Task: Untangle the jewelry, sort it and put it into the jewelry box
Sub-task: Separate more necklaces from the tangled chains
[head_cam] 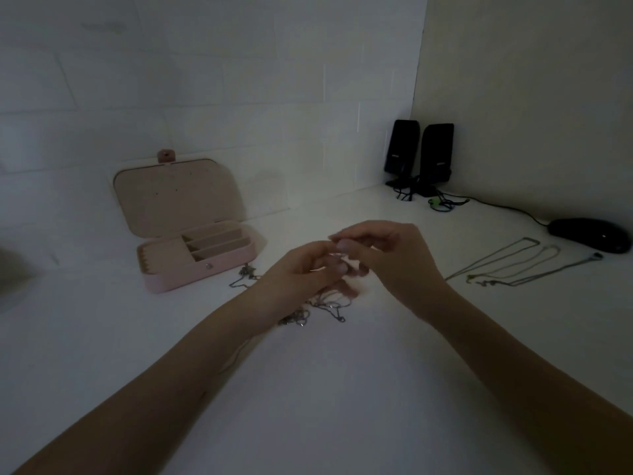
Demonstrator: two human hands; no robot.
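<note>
2 hands (339,262) together, pinching tangled chains (325,308); 3 necklaces (507,265) apart, 1 box (191,245).

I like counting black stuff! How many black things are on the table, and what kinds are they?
Speakers: 2
Computer mouse: 1
Total black things: 3
The pink jewelry box and the chains do not count.
</note>
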